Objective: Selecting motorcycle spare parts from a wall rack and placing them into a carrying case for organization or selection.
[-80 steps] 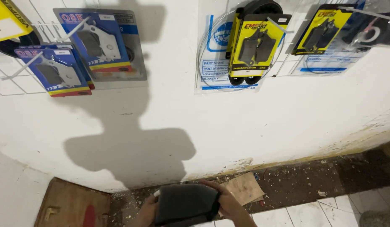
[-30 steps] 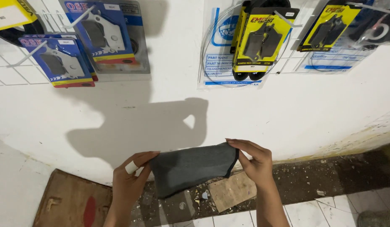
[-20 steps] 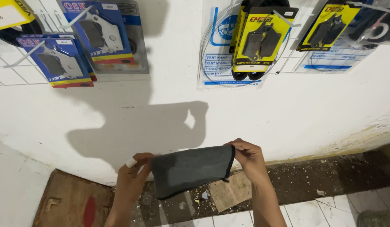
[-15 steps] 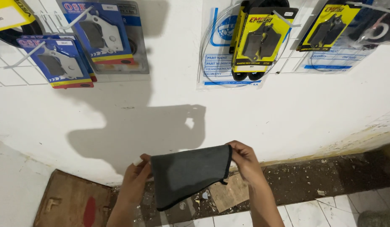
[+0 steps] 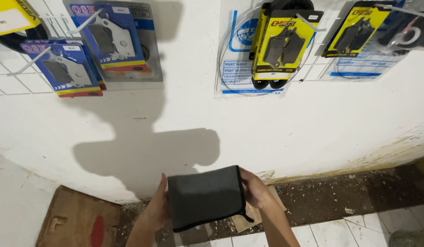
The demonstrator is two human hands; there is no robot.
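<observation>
Holding grey cloth [image 5: 205, 196] taut, left hand [image 5: 158, 208], right hand [image 5: 256, 192]

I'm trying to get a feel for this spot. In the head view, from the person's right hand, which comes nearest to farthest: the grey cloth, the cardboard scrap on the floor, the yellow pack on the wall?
1. Grey cloth: held at its right edge by the right hand.
2. Cardboard scrap: on the floor, just below that hand.
3. Yellow pack: high on the wall, above.
</observation>
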